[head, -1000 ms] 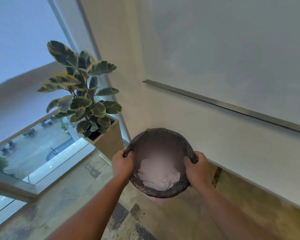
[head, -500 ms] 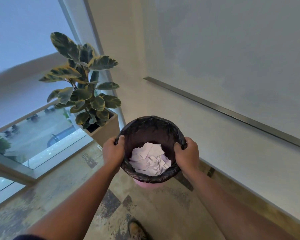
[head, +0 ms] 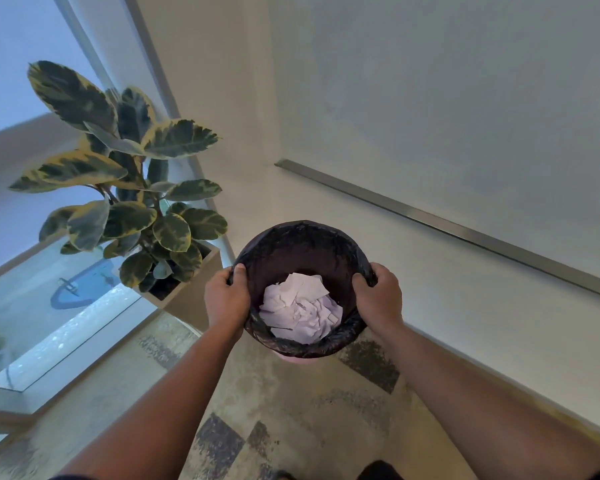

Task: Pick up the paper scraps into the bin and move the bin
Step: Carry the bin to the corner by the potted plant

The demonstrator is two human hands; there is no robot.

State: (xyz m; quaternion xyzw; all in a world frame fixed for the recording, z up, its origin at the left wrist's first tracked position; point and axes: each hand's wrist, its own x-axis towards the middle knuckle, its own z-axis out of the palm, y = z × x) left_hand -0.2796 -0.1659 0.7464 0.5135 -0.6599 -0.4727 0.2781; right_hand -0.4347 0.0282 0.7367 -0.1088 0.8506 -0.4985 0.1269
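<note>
Above floor [head: 291,403], beside potted plant [head: 136,188]: left hand [head: 226,299], right hand [head: 379,299] fingers curled gripping bin [head: 298,242] rim; paper scraps [head: 300,308] inside.

Scraps [head: 300,308] in bin [head: 302,237], plant [head: 125,188] left.

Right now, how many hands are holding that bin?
2. The left hand grips the rim of the bin on its left side, and the right hand grips the rim on its right side. Paper scraps lie inside.

Round bin [head: 302,237] – black-lined, upright – holds white paper scraps [head: 300,308] inside.
</note>
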